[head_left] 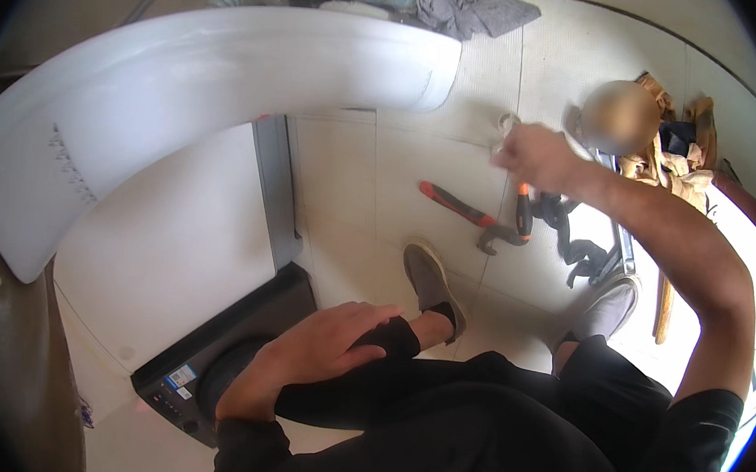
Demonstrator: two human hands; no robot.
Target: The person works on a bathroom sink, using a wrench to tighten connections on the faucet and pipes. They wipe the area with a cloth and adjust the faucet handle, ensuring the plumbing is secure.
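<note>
Head view, looking down on a person crouched on a pale tiled floor (356,180) beside a white washing machine (170,245), whose open lid (203,77) arcs across the upper left of the frame. The left hand (313,356) lies at lower centre with its fingers loosely spread, resting flat on the person's own dark-clad knee; it holds nothing. The right hand (538,156) is raised in the upper right of centre, its fingers drawn together around a small whitish part (506,126), perhaps a ring or fitting; it is too blurred to tell exactly what it is.

Below that hand, on the floor at centre right, lie a red-and-black pipe wrench (465,212) and, just beside it, an orange-handled tool (522,211). A dark strap or cloth (575,240) trails to their right. A grey rag (470,6) sits at the top, near hoses behind the machine. Rags and tools are heaped at the far right.

Judging from this, the step in hand looks like inspecting or preparing a small fitting during repair work. A next move would call for keeping a firm pinch on the small part and bringing the free hand to a tool.
</note>
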